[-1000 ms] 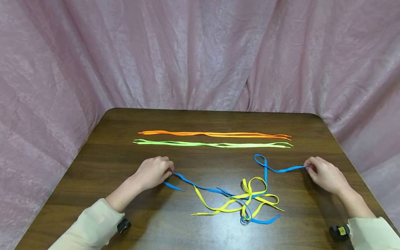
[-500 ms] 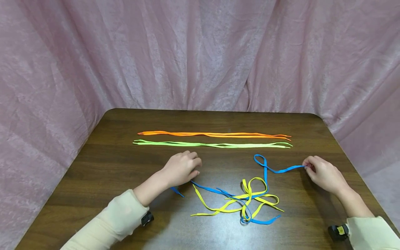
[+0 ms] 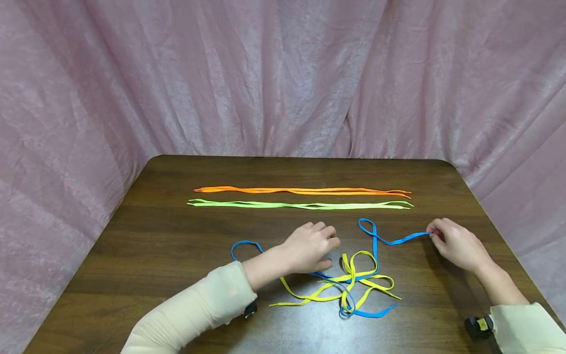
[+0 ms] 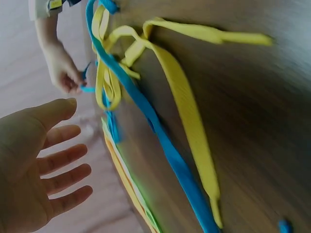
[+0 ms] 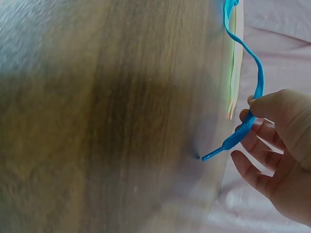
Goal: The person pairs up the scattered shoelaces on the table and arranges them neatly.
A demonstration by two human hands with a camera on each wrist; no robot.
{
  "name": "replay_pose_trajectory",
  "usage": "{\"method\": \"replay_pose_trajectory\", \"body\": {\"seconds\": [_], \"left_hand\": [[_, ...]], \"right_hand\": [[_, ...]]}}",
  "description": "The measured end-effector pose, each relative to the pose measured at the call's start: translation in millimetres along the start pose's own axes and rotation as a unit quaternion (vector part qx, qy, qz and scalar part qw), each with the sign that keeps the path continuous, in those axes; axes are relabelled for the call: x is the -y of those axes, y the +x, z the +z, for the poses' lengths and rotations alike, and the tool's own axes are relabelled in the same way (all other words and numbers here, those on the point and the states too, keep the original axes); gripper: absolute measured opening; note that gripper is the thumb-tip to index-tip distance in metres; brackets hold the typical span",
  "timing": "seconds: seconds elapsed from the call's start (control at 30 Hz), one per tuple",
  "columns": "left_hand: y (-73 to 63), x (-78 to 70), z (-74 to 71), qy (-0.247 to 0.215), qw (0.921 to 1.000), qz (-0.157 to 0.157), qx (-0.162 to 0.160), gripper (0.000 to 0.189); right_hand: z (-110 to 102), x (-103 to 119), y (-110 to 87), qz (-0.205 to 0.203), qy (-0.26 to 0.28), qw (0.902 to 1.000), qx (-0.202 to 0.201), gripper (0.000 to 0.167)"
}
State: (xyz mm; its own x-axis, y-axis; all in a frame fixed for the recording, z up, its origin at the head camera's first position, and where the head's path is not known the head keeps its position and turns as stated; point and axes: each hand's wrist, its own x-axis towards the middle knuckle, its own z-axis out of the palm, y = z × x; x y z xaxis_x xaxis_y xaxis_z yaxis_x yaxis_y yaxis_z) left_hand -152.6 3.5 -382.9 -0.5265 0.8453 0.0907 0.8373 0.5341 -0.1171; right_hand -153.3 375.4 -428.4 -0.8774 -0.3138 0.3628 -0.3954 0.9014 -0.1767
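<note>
Pink curtains (image 3: 265,78) back the tabletop (image 3: 146,255), right hand (image 3: 458,248) pinching a blue lace (image 3: 404,240) winding toward the right edge, left hand (image 3: 310,247) loose.

Right of the yellow shoelace (image 3: 353,273), the bare tabletop (image 3: 429,290) leaves a hand room to pass, up to the right hand (image 3: 460,246). The blue shoelace (image 3: 375,248) bars that gap's far side. Left of the yellow shoelace, the left hand (image 3: 309,248) and its forearm obstruct passage. Beyond it, neon-green shoelaces (image 3: 349,206) and orange shoelaces (image 3: 261,190) stretch crosswise, a narrow strip between.
</note>
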Motion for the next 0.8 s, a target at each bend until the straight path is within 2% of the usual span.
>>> {"method": "replay_pose_trajectory", "body": {"seconds": [0.2, 0.47, 0.63, 0.8], "left_hand": [[25.2, -19.9, 2.1, 0.019, 0.9996, 0.019, -0.009, 0.032], [53.0, -46.6, 7.3, 0.026, 0.9977, 0.014, 0.061, 0.032], [65.1, -58.1, 14.6, 0.026, 0.9964, 0.008, 0.081, 0.027], [71.2, -64.1, 23.1, 0.018, 0.9942, 0.004, 0.106, 0.027]], "right_hand": [[1, 2, 2.4, -0.006, 0.003, 1.0, 0.0, 0.022], [4, 5, 2.5, -0.006, 0.007, 1.0, -0.001, 0.023], [6, 6, 2.3, -0.006, 0.008, 1.0, 0.0, 0.022], [6, 7, 3.3, -0.001, 0.01, 1.0, 0.001, 0.023]]}}
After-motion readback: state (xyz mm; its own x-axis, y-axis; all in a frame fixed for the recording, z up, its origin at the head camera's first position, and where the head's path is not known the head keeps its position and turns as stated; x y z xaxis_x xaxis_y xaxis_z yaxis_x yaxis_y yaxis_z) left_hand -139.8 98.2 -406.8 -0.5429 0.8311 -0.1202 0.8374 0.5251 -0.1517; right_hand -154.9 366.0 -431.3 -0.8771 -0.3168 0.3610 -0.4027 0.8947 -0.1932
